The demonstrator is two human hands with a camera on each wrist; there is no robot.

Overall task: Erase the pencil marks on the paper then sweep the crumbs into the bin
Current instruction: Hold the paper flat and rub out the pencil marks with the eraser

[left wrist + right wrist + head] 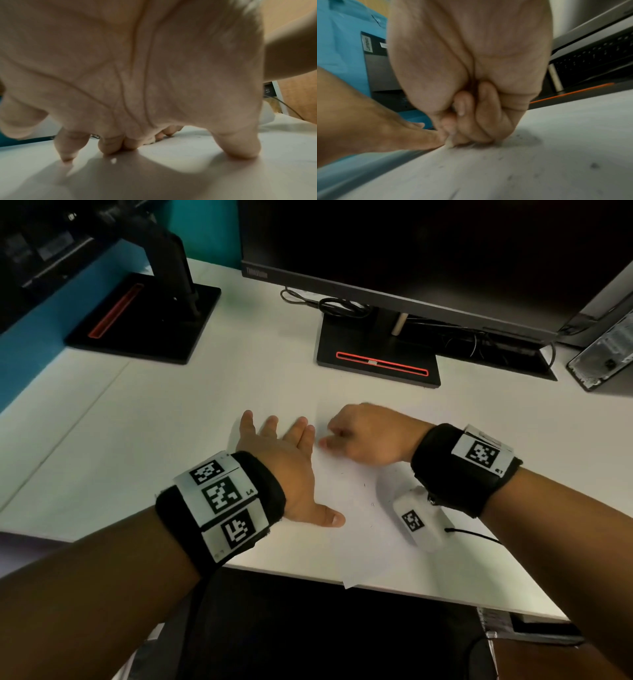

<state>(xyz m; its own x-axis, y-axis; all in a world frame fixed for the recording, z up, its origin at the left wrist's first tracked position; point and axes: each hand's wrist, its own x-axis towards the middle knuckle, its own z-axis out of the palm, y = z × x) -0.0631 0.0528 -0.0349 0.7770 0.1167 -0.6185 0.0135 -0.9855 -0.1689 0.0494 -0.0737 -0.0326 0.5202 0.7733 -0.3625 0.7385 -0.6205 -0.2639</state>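
Observation:
A white sheet of paper point(356, 508) lies on the white desk, its near corner hanging over the front edge. My left hand point(287, 460) lies flat with spread fingers point(68, 146) pressing on the paper's left edge. My right hand point(363, 436) is curled just right of it, and its fingertips pinch a small pale eraser point(449, 142) against the paper. Dark eraser crumbs point(518, 136) and faint pencil specks point(371, 503) are scattered on the sheet near the right hand. No bin is in view.
A monitor with a black stand point(376, 361) stands behind the paper, with cables point(329, 306) beside it. A second monitor stand point(144, 316) is at the back left, a computer case point(603, 354) at the far right. The desk's front edge point(445, 597) is close.

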